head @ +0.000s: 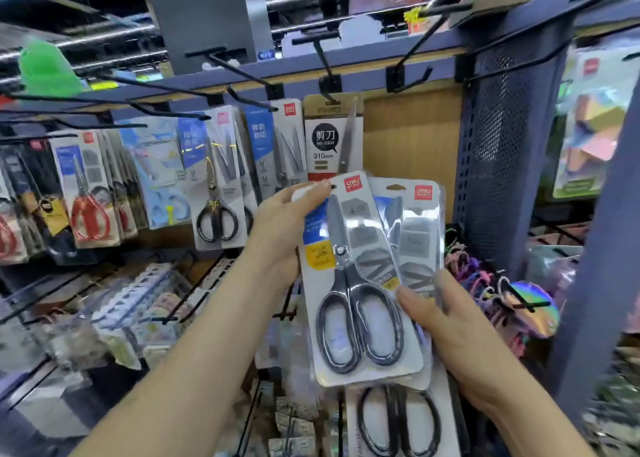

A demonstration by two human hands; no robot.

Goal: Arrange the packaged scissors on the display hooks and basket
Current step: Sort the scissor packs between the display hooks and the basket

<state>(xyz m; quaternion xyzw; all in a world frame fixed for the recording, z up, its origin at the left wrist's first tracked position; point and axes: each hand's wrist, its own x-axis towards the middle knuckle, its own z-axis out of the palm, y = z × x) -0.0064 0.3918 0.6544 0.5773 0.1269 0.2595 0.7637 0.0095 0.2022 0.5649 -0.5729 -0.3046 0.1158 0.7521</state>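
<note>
Left hand (282, 228): gripping the left edge of the front pack, forefinger stretched up to its top corner, other fingers hidden behind the card.
Right hand (450, 328): thumb pressed on the lower right of the packs, fingers curled behind, pinching the stack.
Front pack (360, 283): black-handled scissors under clear plastic, tilted a little, held between both hands in front of the shelf.
Second pack (419, 221): just behind the front one, fanned out to the right, red logo at top.
Third pack (398, 422): lower down behind the other two, only black handles showing; hold on it unclear.
Hung packs (216, 179): in a row on hooks, upper left.
Brown-topped pack (330, 137): marked 210mm, hanging just above the left hand.
Hook (395, 78): jutting from the rail above the wooden panel (412, 144).
Basket (138, 293): wire, lower left, contents blurred.
</note>
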